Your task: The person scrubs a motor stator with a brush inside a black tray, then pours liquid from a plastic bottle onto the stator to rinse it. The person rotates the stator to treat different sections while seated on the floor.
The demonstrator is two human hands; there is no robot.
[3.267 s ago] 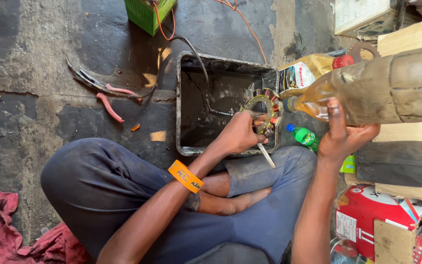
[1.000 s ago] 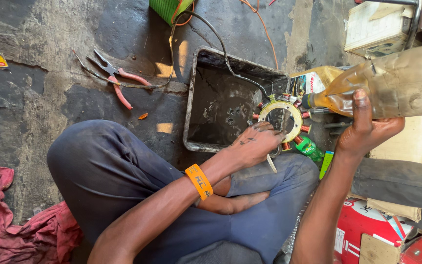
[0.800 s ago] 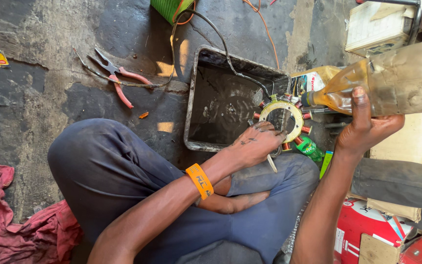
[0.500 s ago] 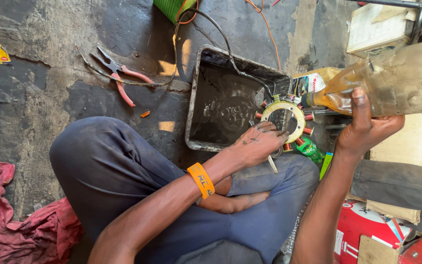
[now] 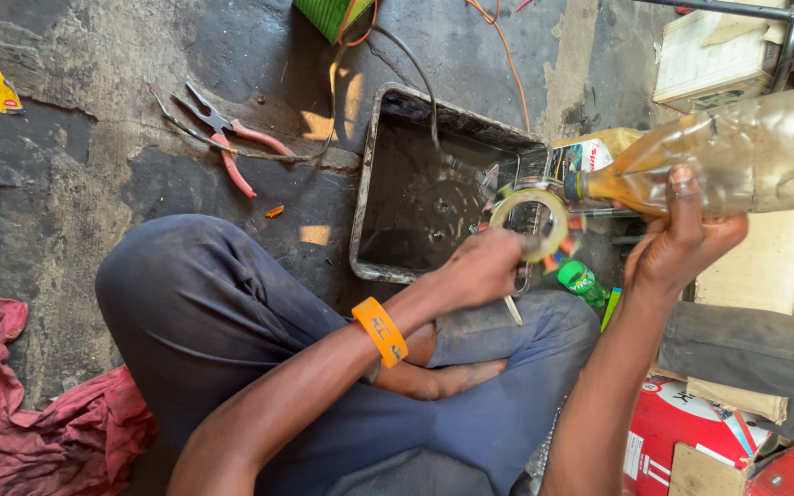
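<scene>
Over the dirty metal tray (image 5: 388,174) is where you've got it all happening, which is the right spot. Your left hand (image 5: 482,268) has its fingers curled tight around the near edge of the ring-shaped coil part (image 5: 530,220), holding it just past the tray's right rim, and your right hand (image 5: 682,241) is wrapped around the big plastic bottle (image 5: 746,156) with the index finger stretched up along its side, the neck tipped down toward the ring. Amber liquid is sitting right at the neck, so I'd say go easy on the tilt; a thin stream should hit the windings instead of splashing past. From here the ring looks like it hangs a bit right of the tray, so I'd nudge it left so the runoff lands in the puddle already in there and not on your knee or the small green bottle (image 5: 585,280) lying just beside it. Turning the ring slowly would probably wet every pole. Watch the thin stick poking out under your left hand, can't tell what it is. Pliers (image 5: 232,147) are well off to the far left on the floor, out of the way.
</scene>
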